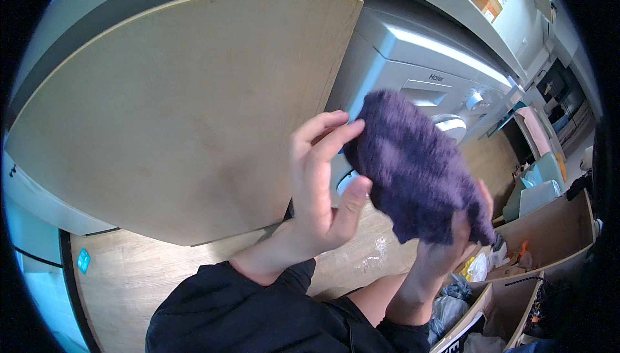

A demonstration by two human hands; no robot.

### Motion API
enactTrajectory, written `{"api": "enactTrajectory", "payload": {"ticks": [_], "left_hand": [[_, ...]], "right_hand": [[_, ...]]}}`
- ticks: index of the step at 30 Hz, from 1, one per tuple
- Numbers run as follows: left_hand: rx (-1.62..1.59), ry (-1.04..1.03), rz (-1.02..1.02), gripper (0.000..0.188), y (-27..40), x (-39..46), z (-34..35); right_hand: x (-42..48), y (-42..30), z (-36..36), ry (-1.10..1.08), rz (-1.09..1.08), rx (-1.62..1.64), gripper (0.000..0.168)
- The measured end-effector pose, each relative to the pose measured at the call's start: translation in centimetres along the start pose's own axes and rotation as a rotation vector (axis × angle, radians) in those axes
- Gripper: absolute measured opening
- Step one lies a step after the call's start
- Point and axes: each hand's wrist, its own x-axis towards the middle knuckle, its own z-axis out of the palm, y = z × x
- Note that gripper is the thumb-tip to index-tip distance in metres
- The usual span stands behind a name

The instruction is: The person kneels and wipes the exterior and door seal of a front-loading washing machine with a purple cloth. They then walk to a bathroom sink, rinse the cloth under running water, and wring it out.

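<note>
A fuzzy purple cloth [411, 169], slightly blurred, hangs in the air before me. My right hand [460, 236] is shut on its lower right end, and part of that hand is hidden behind the fabric. At the cloth's left edge is my left hand [322, 183], with its fingers and thumb apart. Its fingertips overlap the edge in the picture; whether they touch it I cannot tell. Behind the cloth stands a white Haier washing machine [436, 69] with a detergent drawer [426, 92] and a round dial [474, 101]. The cloth covers some of its front.
A large beige wooden panel [193, 111] rises at the left, close to my left hand. Cardboard boxes [547, 227] with plastic bags [448, 309] stand at the lower right. Under me runs a light wood-look floor [131, 285]. A counter edge [465, 18] passes above the washing machine.
</note>
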Motion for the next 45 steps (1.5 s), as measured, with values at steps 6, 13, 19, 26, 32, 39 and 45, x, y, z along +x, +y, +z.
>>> {"api": "enactTrajectory", "payload": {"ticks": [6,13,19,26,32,39,45], "left_hand": [[0.051,-0.099,0.069,0.078,1.4,1.3,1.1],[-0.106,-0.214,0.041,0.073,0.7,3.8,1.2],[0.400,-0.281,0.152,0.071,0.5,3.6,0.8],[0.014,-0.274,0.115,0.076,-0.4,6.7,2.8],[0.143,-0.208,0.099,0.076,-1.3,7.5,4.5],[0.011,-0.249,-0.057,0.080,-2.9,6.2,3.0],[0.030,-0.194,-0.204,0.069,-2.6,1.4,2.0]], "right_hand": [[3.2,0.6,0.5,-0.029,0.274,0.401,0.061],[2.4,3.2,-0.2,-0.295,0.221,0.280,0.061],[1.5,3.0,1.2,-0.136,-0.063,0.173,0.062],[4.4,0.4,2.2,-0.120,-0.081,0.114,0.059],[7.5,0.3,3.1,-0.152,0.062,0.193,0.041],[6.1,0.8,4.0,-0.367,-0.045,-0.099,0.043],[4.8,2.0,4.0,-0.513,0.032,-0.294,0.026]]}}
